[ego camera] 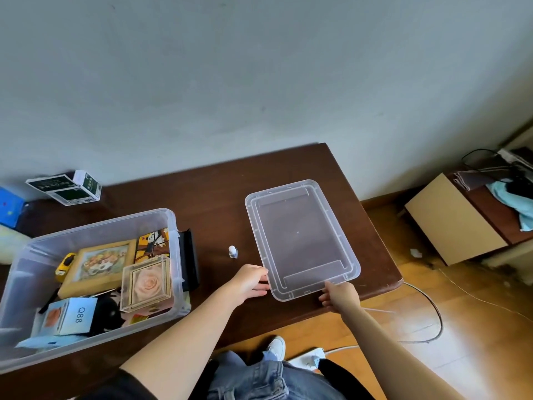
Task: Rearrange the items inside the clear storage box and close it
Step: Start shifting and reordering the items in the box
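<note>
Both arms are reaching forward over the brown counter (219, 197) toward the clear lid (301, 238), which is lying flat near the counter's right end. The left hand (249, 281) is resting at the lid's near-left corner, fingers extended and touching the rim. The right hand (340, 295) is pinching the lid's near edge, its thumb seemingly on top and its fingers tucked underneath, though how firm that grip is remains hard to tell.

The clear storage box (86, 284) is sitting open, well apart to the left of both hands. Inside it, a small white carton (72, 314) is showing "Q88", beside a framed flower picture (99, 265), a clear case holding a rose (147, 281) and a yellow toy car (65, 264). A small bottle (233, 252) is standing between box and lid.
</note>
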Tool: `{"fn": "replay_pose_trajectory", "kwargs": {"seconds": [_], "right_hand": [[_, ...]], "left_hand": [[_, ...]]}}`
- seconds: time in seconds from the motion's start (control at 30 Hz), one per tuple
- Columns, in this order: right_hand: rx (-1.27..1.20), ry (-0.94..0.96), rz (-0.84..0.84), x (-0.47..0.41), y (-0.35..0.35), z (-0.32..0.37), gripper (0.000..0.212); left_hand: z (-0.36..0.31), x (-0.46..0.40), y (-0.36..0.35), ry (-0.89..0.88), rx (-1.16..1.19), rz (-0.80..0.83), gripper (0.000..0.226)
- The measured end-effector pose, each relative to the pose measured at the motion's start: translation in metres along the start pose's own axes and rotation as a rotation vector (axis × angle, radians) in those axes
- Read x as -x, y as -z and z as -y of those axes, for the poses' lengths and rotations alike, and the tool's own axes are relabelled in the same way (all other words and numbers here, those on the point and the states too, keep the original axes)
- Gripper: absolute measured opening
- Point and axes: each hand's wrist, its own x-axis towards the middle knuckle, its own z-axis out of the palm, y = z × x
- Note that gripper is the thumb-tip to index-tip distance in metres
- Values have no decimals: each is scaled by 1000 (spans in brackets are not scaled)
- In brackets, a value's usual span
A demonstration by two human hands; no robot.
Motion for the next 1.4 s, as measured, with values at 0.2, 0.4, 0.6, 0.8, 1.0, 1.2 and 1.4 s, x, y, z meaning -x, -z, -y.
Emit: {"fn": "replay_pose_trajectory", "kwargs": {"seconds": [0.2, 0.4, 0.6, 0.8, 1.0, 1.2, 1.4], "right_hand": [[141, -9, 8, 6, 1, 8, 40], [123, 235, 83, 32, -23, 53, 35], [92, 460, 232, 73, -88, 123, 31], [100, 634, 314, 122, -171, 165, 31], [175, 687, 331, 159, -236, 178, 25], [417, 692, 198, 177, -286, 177, 26], [706, 463, 152, 164, -311, 190, 33]], "left_hand": [[-3, 6, 3, -25, -92, -4, 35], [-34, 39, 23, -228, -223, 19, 32], [-61, 88, 93, -571, -162, -34, 27], [-33, 120, 218, -696, -8, -307, 27], [19, 120, 315, -562, -126, -541, 27], [55, 109, 361, -385, -393, -544, 25], [57, 100, 364, -223, -565, -332, 50]]}}
